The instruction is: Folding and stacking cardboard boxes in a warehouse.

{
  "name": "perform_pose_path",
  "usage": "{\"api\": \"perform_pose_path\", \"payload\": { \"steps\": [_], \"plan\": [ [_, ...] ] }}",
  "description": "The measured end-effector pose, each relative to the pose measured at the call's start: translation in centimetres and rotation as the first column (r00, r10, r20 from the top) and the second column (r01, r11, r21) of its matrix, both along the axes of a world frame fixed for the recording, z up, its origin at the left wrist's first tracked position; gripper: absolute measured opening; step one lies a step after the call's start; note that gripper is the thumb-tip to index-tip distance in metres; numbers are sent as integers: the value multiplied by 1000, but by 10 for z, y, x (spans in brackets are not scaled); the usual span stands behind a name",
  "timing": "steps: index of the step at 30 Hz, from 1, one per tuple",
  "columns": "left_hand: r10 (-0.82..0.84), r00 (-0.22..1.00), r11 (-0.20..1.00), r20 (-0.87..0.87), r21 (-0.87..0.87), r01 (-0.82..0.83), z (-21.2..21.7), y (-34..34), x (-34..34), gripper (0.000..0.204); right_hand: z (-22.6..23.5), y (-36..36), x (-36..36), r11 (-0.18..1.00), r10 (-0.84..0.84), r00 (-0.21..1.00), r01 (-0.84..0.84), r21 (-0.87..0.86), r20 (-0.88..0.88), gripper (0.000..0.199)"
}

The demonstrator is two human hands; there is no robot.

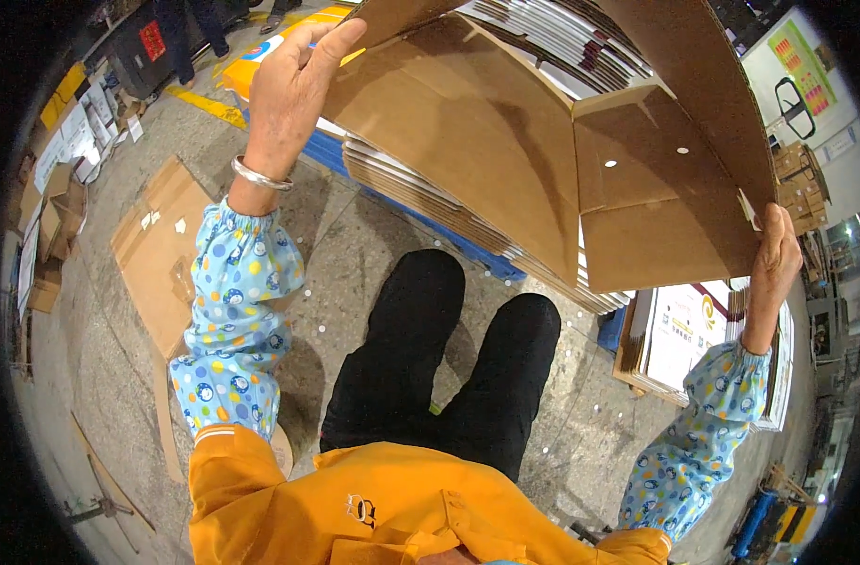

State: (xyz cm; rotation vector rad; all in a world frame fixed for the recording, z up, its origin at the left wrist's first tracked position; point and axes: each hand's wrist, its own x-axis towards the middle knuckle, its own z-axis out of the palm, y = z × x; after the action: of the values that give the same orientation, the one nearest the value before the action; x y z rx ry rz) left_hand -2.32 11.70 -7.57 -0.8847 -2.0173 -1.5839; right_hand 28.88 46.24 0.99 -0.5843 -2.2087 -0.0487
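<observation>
The right hand (pixel 776 254) grips the far-right edge of a brown corrugated carton (pixel 467 122), partly opened over a stack of flattened cartons (pixel 430 202). The left hand (pixel 293 89) sits at its left edge; whether its fingers close there, I cannot tell. Best to keep both sides level and spread the panels evenly, so no crease buckles.
</observation>
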Motion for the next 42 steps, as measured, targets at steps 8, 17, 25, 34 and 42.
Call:
{"api": "perform_pose_path", "payload": {
  "steps": [8,17,25,34,42],
  "plan": [
    [-29,998,1000,-61,8,30,-7,-8,-10,45,0,2,2,999,-10,1000,9,-33,-29,52],
    [-137,990,987,37,95,133,3,-11,-4,40,3,5,1,999,6,999,-7,-35,-35,56],
    [-164,968,965,191,233,117,31,2,27,31,7,30,36,979,-49,988,18,-204,-149,51],
    [-409,912,604,25,757,250,90,16,27,33,21,53,94,796,361,790,-538,-277,-496,62],
    [-314,896,706,-313,554,441,120,40,25,46,27,68,117,833,374,682,-545,-96,-628,35]
  ]
}}
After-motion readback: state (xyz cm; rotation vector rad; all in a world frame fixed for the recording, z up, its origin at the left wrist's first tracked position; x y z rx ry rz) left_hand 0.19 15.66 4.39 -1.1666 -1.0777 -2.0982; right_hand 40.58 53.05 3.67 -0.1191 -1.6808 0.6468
